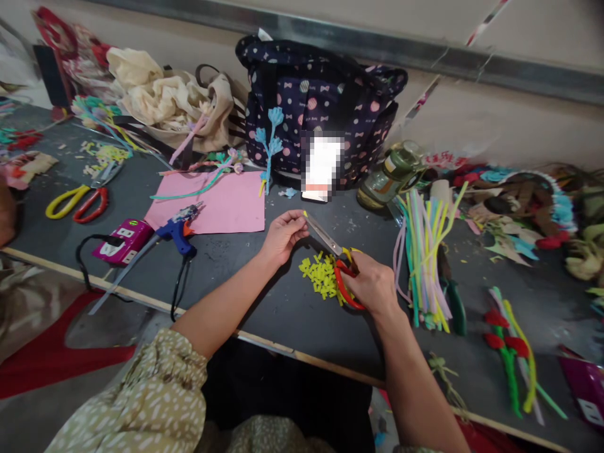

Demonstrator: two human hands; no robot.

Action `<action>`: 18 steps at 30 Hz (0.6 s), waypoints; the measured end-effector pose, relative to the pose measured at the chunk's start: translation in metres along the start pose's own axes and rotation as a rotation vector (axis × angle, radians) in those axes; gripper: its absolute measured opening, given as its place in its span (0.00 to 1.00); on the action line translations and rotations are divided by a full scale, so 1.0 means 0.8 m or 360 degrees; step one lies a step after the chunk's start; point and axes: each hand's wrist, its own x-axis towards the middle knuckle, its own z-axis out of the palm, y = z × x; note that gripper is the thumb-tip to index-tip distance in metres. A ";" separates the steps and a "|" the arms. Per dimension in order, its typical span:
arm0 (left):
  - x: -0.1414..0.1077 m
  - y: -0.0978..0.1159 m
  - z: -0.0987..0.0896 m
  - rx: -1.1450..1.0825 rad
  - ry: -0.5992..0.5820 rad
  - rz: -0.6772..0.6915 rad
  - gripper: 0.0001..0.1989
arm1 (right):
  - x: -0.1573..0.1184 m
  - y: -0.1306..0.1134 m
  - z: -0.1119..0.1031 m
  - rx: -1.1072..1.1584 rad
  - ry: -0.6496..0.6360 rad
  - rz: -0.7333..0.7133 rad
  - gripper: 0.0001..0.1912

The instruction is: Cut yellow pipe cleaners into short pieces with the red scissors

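Note:
My left hand (286, 235) is closed in a pinch on a small yellow piece (305, 214), which shows at its fingertips beside the tips of the scissors' blades. In my right hand (372, 281) are scissors (344, 294) with red and yellow handles, their blades pointing up and left toward my left hand. Beneath the scissors, a pile of small yellow-green cut pieces (321, 275) lies on the dark table. A phone (321, 168) with a blurred-out screen leans against a dark patterned bag (325, 104) behind my hands.
At left are a blue glue gun (177, 234), a purple power strip (123, 241), a pink sheet (226, 202) and other scissors (89, 204). A jar (384, 179) and a bundle of pastel stems (425, 251) stand and lie at right. Part of another person's arm (6, 214) shows far left.

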 end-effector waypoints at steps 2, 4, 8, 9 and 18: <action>0.000 0.000 0.000 0.0007 -0.0007 0.0002 0.11 | 0.000 -0.001 -0.001 -0.0005 0.0006 0.0003 0.10; 0.001 0.000 0.000 0.0008 -0.0009 0.0001 0.11 | 0.000 -0.002 -0.001 -0.0011 0.0018 0.0002 0.10; 0.000 0.001 0.001 0.0002 -0.0006 -0.0006 0.12 | 0.001 -0.003 -0.001 -0.0006 0.0024 0.0007 0.11; 0.000 0.001 0.001 0.0001 -0.0005 -0.0008 0.12 | 0.001 -0.003 -0.001 -0.0005 0.0021 0.0010 0.11; -0.004 0.003 0.004 -0.0036 0.0049 -0.0028 0.08 | 0.001 -0.004 -0.002 -0.0002 -0.0006 0.0003 0.10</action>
